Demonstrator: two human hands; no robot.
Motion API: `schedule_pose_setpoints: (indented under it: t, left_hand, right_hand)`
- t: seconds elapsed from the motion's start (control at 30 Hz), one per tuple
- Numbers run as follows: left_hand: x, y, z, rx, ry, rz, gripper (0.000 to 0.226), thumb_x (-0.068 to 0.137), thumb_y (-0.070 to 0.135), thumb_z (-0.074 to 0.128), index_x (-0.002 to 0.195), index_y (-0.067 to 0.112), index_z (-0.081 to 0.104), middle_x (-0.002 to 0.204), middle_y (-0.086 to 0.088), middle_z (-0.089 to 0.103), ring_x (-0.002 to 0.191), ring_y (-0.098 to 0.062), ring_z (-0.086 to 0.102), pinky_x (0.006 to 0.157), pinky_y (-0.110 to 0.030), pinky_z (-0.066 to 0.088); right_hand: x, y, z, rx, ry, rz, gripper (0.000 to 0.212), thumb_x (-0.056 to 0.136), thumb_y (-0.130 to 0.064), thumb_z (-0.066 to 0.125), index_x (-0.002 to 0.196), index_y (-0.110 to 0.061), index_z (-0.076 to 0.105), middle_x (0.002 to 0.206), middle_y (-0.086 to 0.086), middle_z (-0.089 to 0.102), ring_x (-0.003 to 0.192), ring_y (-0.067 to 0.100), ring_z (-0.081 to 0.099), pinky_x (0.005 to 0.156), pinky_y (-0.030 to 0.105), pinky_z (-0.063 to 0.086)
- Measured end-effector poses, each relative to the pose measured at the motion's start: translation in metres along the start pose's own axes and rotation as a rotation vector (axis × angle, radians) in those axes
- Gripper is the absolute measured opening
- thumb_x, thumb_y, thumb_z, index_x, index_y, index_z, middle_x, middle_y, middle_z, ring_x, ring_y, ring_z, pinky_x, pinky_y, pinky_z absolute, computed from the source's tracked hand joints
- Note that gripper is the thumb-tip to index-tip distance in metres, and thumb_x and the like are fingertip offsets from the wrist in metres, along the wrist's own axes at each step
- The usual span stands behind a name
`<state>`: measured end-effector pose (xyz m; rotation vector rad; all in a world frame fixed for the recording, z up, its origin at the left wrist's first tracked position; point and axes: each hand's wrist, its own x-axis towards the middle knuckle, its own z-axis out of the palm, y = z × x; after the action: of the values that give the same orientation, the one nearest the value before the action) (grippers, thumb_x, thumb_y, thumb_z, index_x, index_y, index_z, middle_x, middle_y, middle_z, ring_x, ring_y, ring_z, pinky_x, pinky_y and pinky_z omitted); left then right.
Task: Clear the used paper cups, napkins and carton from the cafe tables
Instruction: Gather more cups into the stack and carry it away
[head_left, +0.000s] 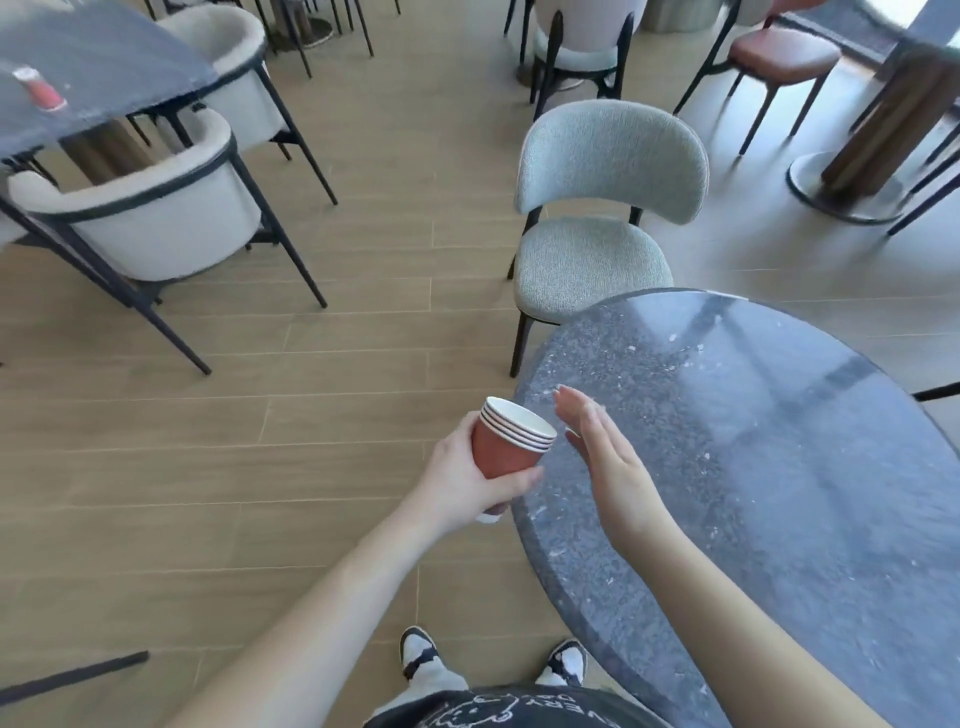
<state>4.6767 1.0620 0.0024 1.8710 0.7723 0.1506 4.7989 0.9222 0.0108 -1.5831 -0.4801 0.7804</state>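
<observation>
My left hand (467, 478) grips a stack of several nested red paper cups (506, 439) with white rims, tilted to the right, just left of the round dark stone table (753, 467). My right hand (602, 457) is held flat and open over the table's left edge, fingers straight, a short gap right of the cup rims and holding nothing. Another red cup (40, 88) stands on the dark rectangular table (104, 62) at the far upper left, blurred.
A grey upholstered chair (597, 208) is tucked at the round table's far side. White armchairs (150, 208) surround the left table. Brown chairs and a table pedestal (852, 171) stand at the upper right. Wooden floor lies between the tables.
</observation>
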Motion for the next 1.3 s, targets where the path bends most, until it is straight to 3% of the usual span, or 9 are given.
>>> schedule_pose_setpoints:
  t: [0.1, 0.33, 0.53, 0.7, 0.9, 1.03, 1.13, 1.2, 1.3]
  left_hand:
    - [-0.009, -0.01, -0.039, -0.128, 0.062, -0.016, 0.08, 0.054, 0.076, 0.071, 0.123, 0.042, 0.051, 0.109, 0.023, 0.067, 0.097, 0.011, 0.063, 0.079, -0.011, 0.046]
    - [-0.02, -0.033, -0.115, -0.3, 0.105, 0.017, 0.057, 0.073, 0.077, 0.063, 0.119, 0.045, 0.059, 0.109, 0.021, 0.072, 0.101, -0.003, 0.069, 0.086, -0.028, 0.054]
    - [-0.02, -0.051, -0.164, -0.328, 0.171, 0.029, 0.049, 0.073, 0.073, 0.064, 0.114, 0.046, 0.06, 0.107, 0.024, 0.071, 0.096, 0.003, 0.068, 0.074, -0.009, 0.048]
    - [-0.009, -0.068, -0.189, -0.377, 0.226, 0.007, 0.054, 0.071, 0.069, 0.065, 0.116, 0.04, 0.061, 0.107, 0.024, 0.071, 0.099, 0.001, 0.068, 0.078, -0.012, 0.049]
    - [0.031, -0.08, -0.219, -0.405, 0.363, -0.032, 0.058, 0.068, 0.07, 0.066, 0.111, 0.032, 0.06, 0.095, 0.026, 0.071, 0.083, 0.006, 0.066, 0.069, -0.009, 0.047]
    - [0.071, -0.082, -0.243, -0.385, 0.424, -0.073, 0.06, 0.061, 0.07, 0.072, 0.111, 0.038, 0.058, 0.098, 0.029, 0.069, 0.086, 0.007, 0.067, 0.067, -0.011, 0.05]
    - [0.097, -0.08, -0.263, -0.365, 0.427, -0.113, 0.058, 0.051, 0.062, 0.084, 0.102, 0.057, 0.057, 0.097, 0.031, 0.067, 0.085, 0.011, 0.066, 0.057, -0.011, 0.054]
    - [0.113, -0.079, -0.277, -0.359, 0.429, -0.143, 0.058, 0.047, 0.056, 0.09, 0.094, 0.066, 0.057, 0.095, 0.031, 0.067, 0.082, 0.009, 0.068, 0.056, -0.019, 0.058]
    - [0.131, -0.078, -0.297, -0.34, 0.487, -0.165, 0.059, 0.048, 0.055, 0.09, 0.099, 0.061, 0.06, 0.096, 0.031, 0.07, 0.084, 0.007, 0.069, 0.058, -0.016, 0.056]
  right_hand:
    - [0.007, -0.005, 0.04, -0.029, -0.047, -0.01, 0.046, 0.088, -0.074, 0.046, 0.126, -0.053, 0.063, 0.137, -0.022, 0.062, 0.134, -0.001, 0.051, 0.121, 0.043, 0.033]
    - [0.027, -0.023, 0.121, -0.06, -0.114, -0.07, 0.056, 0.085, -0.081, 0.047, 0.128, -0.048, 0.062, 0.139, -0.021, 0.06, 0.132, 0.0, 0.054, 0.119, 0.045, 0.035]
    - [0.049, -0.03, 0.167, -0.106, -0.156, -0.113, 0.061, 0.084, -0.085, 0.044, 0.13, -0.049, 0.059, 0.141, -0.024, 0.057, 0.133, -0.002, 0.052, 0.118, 0.047, 0.036]
    - [0.075, -0.032, 0.187, -0.117, -0.163, -0.107, 0.045, 0.093, -0.07, 0.042, 0.127, -0.048, 0.061, 0.139, -0.022, 0.06, 0.132, 0.0, 0.054, 0.118, 0.045, 0.037]
    - [0.128, -0.034, 0.2, -0.092, -0.183, -0.084, 0.042, 0.099, -0.055, 0.04, 0.131, -0.039, 0.061, 0.137, -0.019, 0.062, 0.13, 0.002, 0.056, 0.115, 0.044, 0.04]
    - [0.183, -0.038, 0.212, -0.064, -0.218, -0.075, 0.043, 0.099, -0.054, 0.04, 0.134, -0.037, 0.059, 0.135, -0.022, 0.063, 0.131, 0.0, 0.055, 0.116, 0.043, 0.039]
    - [0.225, -0.05, 0.226, -0.046, -0.253, -0.078, 0.045, 0.096, -0.061, 0.043, 0.134, -0.043, 0.058, 0.137, -0.024, 0.061, 0.132, -0.001, 0.053, 0.118, 0.044, 0.037]
    - [0.25, -0.06, 0.236, -0.038, -0.289, -0.08, 0.048, 0.091, -0.068, 0.044, 0.133, -0.048, 0.057, 0.138, -0.025, 0.06, 0.131, -0.003, 0.053, 0.118, 0.045, 0.036]
    - [0.279, -0.077, 0.252, -0.04, -0.366, -0.097, 0.048, 0.09, -0.071, 0.043, 0.133, -0.052, 0.054, 0.139, -0.026, 0.059, 0.131, -0.004, 0.052, 0.118, 0.045, 0.037]
